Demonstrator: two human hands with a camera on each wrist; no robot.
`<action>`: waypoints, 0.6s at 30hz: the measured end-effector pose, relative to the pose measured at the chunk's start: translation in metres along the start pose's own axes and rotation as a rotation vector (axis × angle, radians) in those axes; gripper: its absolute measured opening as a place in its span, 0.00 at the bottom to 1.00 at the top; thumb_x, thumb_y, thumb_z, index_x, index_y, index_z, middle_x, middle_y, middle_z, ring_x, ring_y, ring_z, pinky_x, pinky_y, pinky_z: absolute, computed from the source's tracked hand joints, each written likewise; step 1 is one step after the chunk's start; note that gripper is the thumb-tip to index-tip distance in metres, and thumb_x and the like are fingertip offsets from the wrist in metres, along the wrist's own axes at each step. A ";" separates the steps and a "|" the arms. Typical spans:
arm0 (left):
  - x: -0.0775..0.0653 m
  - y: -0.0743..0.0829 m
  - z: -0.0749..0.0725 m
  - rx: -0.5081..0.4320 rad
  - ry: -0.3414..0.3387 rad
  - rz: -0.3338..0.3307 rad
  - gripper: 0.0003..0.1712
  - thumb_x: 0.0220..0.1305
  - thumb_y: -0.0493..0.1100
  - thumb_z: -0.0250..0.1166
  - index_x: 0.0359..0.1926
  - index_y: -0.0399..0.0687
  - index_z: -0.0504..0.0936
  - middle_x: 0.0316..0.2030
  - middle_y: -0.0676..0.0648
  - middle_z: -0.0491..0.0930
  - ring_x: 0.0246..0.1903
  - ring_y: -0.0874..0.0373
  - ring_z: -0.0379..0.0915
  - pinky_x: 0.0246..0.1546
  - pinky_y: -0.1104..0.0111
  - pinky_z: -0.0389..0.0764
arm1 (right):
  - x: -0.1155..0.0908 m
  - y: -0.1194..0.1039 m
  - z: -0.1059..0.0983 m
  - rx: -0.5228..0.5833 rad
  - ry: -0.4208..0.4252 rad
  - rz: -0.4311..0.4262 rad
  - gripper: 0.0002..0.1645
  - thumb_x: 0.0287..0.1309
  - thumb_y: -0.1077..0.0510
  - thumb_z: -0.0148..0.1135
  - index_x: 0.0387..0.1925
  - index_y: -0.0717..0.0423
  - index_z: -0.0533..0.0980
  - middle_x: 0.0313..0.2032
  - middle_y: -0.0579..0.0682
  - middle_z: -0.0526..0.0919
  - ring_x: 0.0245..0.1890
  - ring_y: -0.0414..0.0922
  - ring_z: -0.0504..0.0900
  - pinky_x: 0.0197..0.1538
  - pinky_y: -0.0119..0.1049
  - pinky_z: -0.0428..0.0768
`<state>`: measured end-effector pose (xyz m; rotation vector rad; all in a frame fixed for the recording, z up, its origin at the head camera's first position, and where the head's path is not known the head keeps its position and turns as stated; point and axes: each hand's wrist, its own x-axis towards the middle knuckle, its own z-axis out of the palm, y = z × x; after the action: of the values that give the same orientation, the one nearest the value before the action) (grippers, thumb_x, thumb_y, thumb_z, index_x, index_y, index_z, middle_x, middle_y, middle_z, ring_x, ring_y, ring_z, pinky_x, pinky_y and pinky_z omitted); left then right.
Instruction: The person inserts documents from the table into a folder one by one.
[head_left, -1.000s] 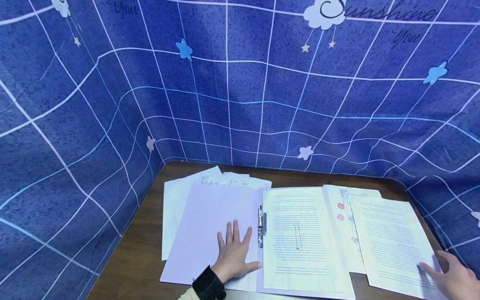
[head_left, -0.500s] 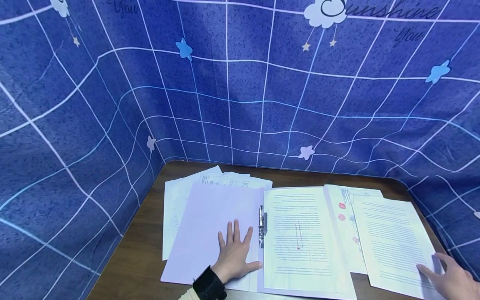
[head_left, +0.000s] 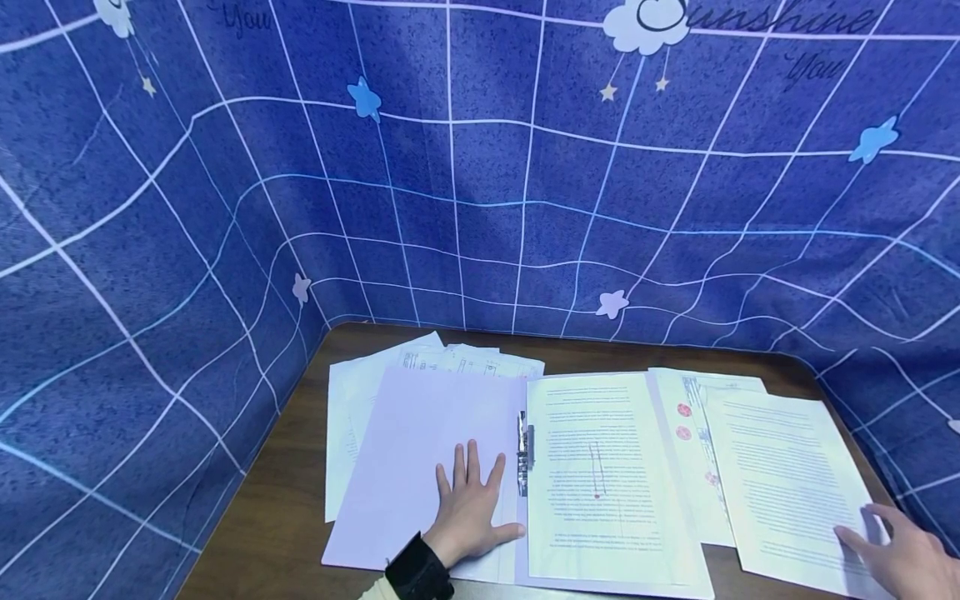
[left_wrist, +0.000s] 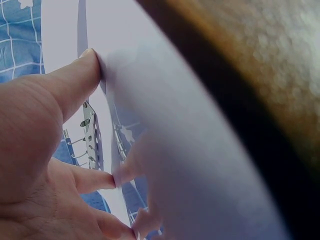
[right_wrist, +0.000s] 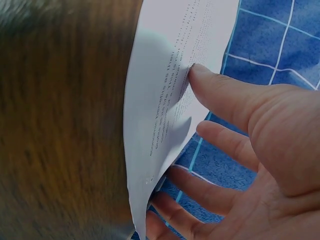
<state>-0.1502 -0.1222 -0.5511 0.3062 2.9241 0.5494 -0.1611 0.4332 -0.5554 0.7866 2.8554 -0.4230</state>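
A lilac folder lies spread on the table, with a metal clip at its spine. My left hand rests on the folder's left cover with fingers spread, the thumb pointing at the spine. Printed pages lie on the right cover, topped by a thin reddish long-shaped item or mark. My right hand is at the lower right edge of a loose printed sheet. In the right wrist view its thumb touches the sheet's face, while the loosely bent fingers lie along and partly behind the edge.
Several loose papers stick out from under the folder's left side. Another sheet with red round stamps lies partly beneath the right-hand sheet. The brown wooden table meets a blue grid-patterned cloth at the back and sides.
My right hand has shifted slightly left onto the sheet's edge, its index finger nearer the paper. The left hand, folder and papers stay put.
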 end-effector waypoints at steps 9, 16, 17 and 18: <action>-0.001 0.000 0.000 -0.002 -0.005 -0.006 0.60 0.53 0.72 0.72 0.77 0.43 0.64 0.77 0.22 0.42 0.76 0.23 0.31 0.65 0.23 0.38 | -0.003 -0.006 0.000 0.028 0.013 -0.006 0.41 0.58 0.55 0.70 0.63 0.71 0.61 0.61 0.85 0.60 0.58 0.83 0.61 0.64 0.75 0.54; 0.000 0.000 0.001 0.003 -0.007 -0.007 0.61 0.53 0.72 0.72 0.77 0.43 0.63 0.77 0.22 0.42 0.76 0.23 0.31 0.65 0.23 0.38 | -0.005 -0.007 0.002 0.078 0.014 -0.017 0.39 0.59 0.57 0.70 0.63 0.70 0.62 0.58 0.86 0.59 0.56 0.87 0.60 0.59 0.75 0.57; 0.001 0.000 0.001 0.003 -0.006 -0.007 0.61 0.53 0.72 0.72 0.77 0.43 0.63 0.77 0.22 0.42 0.76 0.23 0.31 0.65 0.23 0.38 | -0.004 -0.007 0.002 0.082 0.012 -0.013 0.39 0.59 0.57 0.70 0.64 0.69 0.62 0.58 0.86 0.59 0.56 0.87 0.60 0.59 0.75 0.58; 0.001 0.000 0.001 0.003 -0.005 -0.007 0.61 0.53 0.72 0.72 0.77 0.43 0.63 0.77 0.22 0.42 0.76 0.23 0.31 0.65 0.23 0.38 | -0.004 -0.007 0.003 0.088 0.009 -0.010 0.39 0.59 0.57 0.70 0.64 0.69 0.62 0.57 0.86 0.59 0.56 0.87 0.60 0.58 0.75 0.58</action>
<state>-0.1508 -0.1217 -0.5524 0.2972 2.9202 0.5425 -0.1613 0.4246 -0.5552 0.7912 2.8670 -0.5512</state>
